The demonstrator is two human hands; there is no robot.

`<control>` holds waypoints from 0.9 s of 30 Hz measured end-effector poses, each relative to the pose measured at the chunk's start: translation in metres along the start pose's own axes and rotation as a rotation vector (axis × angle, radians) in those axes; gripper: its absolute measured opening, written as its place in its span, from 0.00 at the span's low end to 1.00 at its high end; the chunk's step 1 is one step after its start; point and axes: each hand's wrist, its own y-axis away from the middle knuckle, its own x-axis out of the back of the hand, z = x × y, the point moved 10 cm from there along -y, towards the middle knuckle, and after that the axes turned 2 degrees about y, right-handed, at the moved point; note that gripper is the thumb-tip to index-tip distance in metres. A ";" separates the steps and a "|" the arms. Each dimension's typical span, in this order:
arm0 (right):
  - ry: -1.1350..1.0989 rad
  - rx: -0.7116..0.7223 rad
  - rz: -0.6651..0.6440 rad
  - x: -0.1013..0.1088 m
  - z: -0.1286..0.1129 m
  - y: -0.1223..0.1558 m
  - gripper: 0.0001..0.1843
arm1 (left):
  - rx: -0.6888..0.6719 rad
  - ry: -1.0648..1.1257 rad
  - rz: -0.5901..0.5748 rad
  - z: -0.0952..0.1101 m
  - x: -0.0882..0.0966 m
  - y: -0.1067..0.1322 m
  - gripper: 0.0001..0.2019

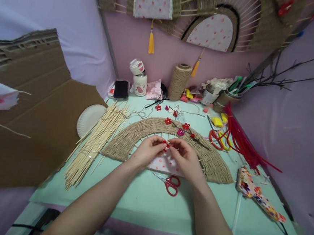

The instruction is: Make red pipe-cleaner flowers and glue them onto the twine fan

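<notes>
My left hand (148, 151) and my right hand (185, 157) meet over the middle of a half-round fan woven of jute twine (133, 137) lying on the mint table. Both pinch a tiny red piece (166, 144) between their fingertips. Below the hands shows the fan's white spotted fabric centre (162, 164). Small red and pink flowers (185, 126) on a dark twig lie on the weave just beyond my right hand. Red-handled scissors (171, 184) lie on the table right under my wrists.
A bundle of bamboo sticks (95, 143) and a paper plate (89, 118) lie left, beside cardboard (37, 115). A jute spool (178, 81), jars and a phone (121, 88) stand at the back. Red strips (242, 140) and a glue gun (258, 198) lie right.
</notes>
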 end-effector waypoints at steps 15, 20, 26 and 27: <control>-0.008 0.053 0.155 0.012 -0.013 0.004 0.08 | -0.060 0.035 0.012 0.002 -0.002 0.000 0.08; 0.138 0.069 0.124 0.011 -0.013 0.004 0.07 | -0.300 -0.362 0.062 0.021 -0.001 0.005 0.14; -0.015 -0.100 0.022 0.006 0.006 0.001 0.10 | -0.322 -0.429 0.001 0.020 -0.010 0.009 0.16; -0.068 -0.133 0.006 0.005 0.009 0.001 0.11 | -0.306 -0.399 -0.011 0.019 -0.011 0.008 0.15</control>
